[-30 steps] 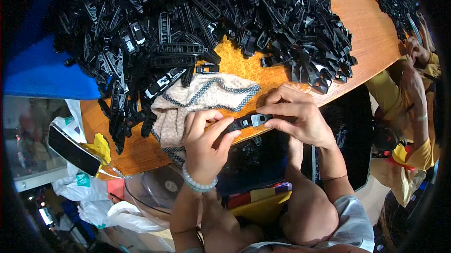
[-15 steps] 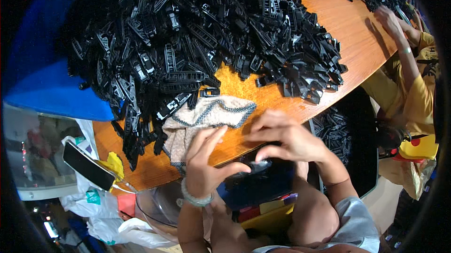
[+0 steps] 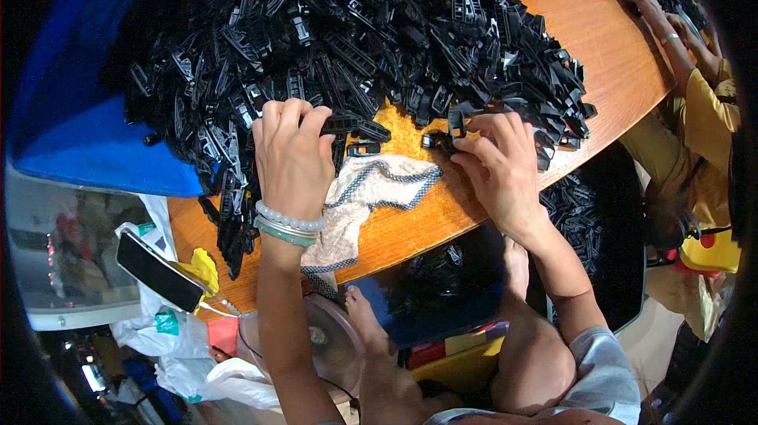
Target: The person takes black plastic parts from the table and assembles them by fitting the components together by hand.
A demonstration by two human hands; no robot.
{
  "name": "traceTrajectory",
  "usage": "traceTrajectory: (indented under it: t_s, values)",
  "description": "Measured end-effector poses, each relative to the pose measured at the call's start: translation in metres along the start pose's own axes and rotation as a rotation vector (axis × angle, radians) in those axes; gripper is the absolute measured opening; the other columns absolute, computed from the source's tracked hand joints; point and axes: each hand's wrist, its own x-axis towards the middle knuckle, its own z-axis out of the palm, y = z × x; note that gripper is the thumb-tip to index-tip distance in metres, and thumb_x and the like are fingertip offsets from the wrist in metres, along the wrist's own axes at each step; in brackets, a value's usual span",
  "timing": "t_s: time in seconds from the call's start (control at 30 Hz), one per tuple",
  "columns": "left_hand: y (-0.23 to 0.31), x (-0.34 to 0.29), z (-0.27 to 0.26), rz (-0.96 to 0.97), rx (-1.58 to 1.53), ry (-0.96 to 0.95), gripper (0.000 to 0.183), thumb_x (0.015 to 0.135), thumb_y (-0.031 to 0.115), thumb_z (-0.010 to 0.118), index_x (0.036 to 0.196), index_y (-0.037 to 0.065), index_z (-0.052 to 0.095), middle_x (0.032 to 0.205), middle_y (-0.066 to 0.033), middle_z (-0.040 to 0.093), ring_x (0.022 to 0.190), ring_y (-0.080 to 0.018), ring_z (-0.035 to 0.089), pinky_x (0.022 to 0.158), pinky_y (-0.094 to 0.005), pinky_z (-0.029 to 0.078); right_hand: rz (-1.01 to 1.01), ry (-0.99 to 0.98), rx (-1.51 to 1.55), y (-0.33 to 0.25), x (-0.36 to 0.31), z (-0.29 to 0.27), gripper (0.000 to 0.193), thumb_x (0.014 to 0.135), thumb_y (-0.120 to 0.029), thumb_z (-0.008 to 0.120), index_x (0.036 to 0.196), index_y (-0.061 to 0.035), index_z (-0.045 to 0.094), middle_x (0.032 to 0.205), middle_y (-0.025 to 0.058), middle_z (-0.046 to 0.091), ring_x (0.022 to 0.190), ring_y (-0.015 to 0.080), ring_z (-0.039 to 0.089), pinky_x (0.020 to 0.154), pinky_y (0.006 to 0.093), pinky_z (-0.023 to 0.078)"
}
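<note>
Head view: left hand [image 3: 292, 149] and right hand [image 3: 504, 168] have moved from near edge of surface [image 3: 407, 237] up to black pile [image 3: 355, 38]. Black plastic part [image 3: 456, 122] likely light, stiff, slick, thin frame perhaps brittle; best held by side walls. Part sits just beyond right thumb and index, seemingly touching; fingers curled, grip unclear. Left fingers bent over pile, tips hidden, hold can't be told.

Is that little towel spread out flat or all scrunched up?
Scrunched up: the towel lies in wrinkles, and its checked border bends in waves.
</note>
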Motion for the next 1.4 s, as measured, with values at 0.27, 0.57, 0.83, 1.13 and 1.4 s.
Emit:
traceTrajectory:
  t_s: [0.27,0.57,0.83,1.13,1.4]
  values:
    - [0.019,-0.012,-0.016,0.066,-0.262,0.114,0.030,0.067,0.004,0.077,0.097,0.002,0.070,0.087,-0.0075,0.056,0.082,-0.0241,0.050,0.072,-0.0344,0.042,0.239,-0.091,0.140,0.000,0.001,-0.009,0.018,0.076,-0.013,0.076,0.083,-0.0051,0.062,0.082,0.0085,0.059,0.074,0.0279,0.054,0.068,0.0370,0.041]
    - [0.033,-0.038,-0.025,-0.082,-0.470,0.098,0.037,0.063,0.000,0.081,0.098,0.000,0.069,0.079,-0.0105,0.058,0.074,-0.0240,0.056,0.065,-0.0323,0.046,0.439,-0.128,0.448,-0.014,0.006,-0.024,0.042,0.079,-0.003,0.073,0.119,-0.0027,0.058,0.089,0.0107,0.059,0.065,0.0174,0.060,0.059,0.0282,0.050]
    - [0.045,-0.064,-0.024,-0.009,-0.463,0.188,0.032,0.066,0.005,0.079,0.094,0.001,0.062,0.087,-0.0117,0.062,0.080,-0.0309,0.057,0.070,-0.0388,0.048,0.106,-0.195,0.614,-0.021,-0.018,-0.014,0.027,0.076,-0.008,0.075,0.100,-0.0011,0.063,0.093,0.0109,0.060,0.088,0.0274,0.059,0.081,0.0354,0.047]
    - [0.010,-0.214,-0.075,-0.757,-0.414,-0.078,0.030,0.066,0.000,0.078,0.091,0.003,0.059,0.081,-0.0059,0.057,0.071,-0.0167,0.055,0.068,-0.0282,0.047,0.244,-0.304,0.348,-0.013,-0.025,-0.032,0.023,0.075,-0.004,0.073,0.095,0.0006,0.064,0.093,0.0110,0.060,0.089,0.0267,0.059,0.080,0.0338,0.046]
    - [-0.033,-0.416,-0.028,-1.269,-0.785,0.129,0.027,0.074,-0.005,0.077,0.096,0.002,0.064,0.093,-0.0038,0.065,0.084,-0.0126,0.060,0.075,-0.0272,0.050,0.194,-0.314,0.294,-0.016,-0.030,-0.013,0.024,0.074,-0.001,0.073,0.095,0.0030,0.064,0.090,0.0109,0.060,0.083,0.0230,0.059,0.074,0.0291,0.046]
